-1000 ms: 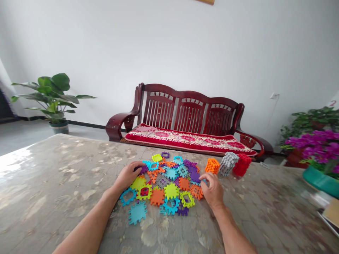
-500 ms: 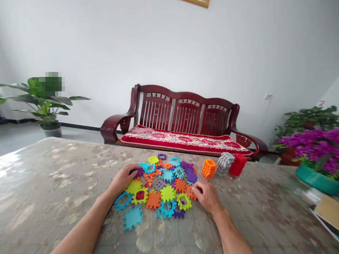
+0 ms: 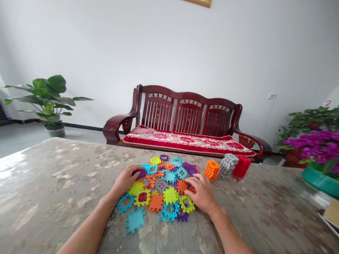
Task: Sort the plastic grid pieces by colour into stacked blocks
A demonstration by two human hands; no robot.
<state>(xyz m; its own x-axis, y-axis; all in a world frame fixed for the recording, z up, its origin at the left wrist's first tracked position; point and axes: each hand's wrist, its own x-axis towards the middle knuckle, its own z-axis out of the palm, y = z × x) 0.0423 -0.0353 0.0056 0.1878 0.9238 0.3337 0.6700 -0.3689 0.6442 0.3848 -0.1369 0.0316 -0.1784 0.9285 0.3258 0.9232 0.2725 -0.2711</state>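
Flat plastic interlocking tiles in orange, lime, blue, purple and grey lie in a loose pile on the table (image 3: 79, 197). At the pile's left edge rests my left hand (image 3: 126, 180), fingers curved and a gap between thumb and index, against a purple tile (image 3: 142, 173). My right hand (image 3: 202, 192) is over the right edge with its fingers spread, their tips at an orange tile (image 3: 182, 186) and partly covering another orange one. A lime frame tile (image 3: 186, 204) lies just below its thumb. A plain light-blue tile (image 3: 135, 220) lies nearest me.
Orange (image 3: 212, 170), grey (image 3: 228, 165) and red (image 3: 241, 167) stacks of tiles stand right of the pile. Farther right are a teal planter (image 3: 319, 181) with purple flowers and a box (image 3: 332, 211). A wooden bench (image 3: 185, 116) stands behind the table; a potted plant (image 3: 54, 106) is at left.
My right hand has moved left and its fingers have spread out over the orange tiles. My left hand stays at the pile's left edge. The view has shifted slightly.
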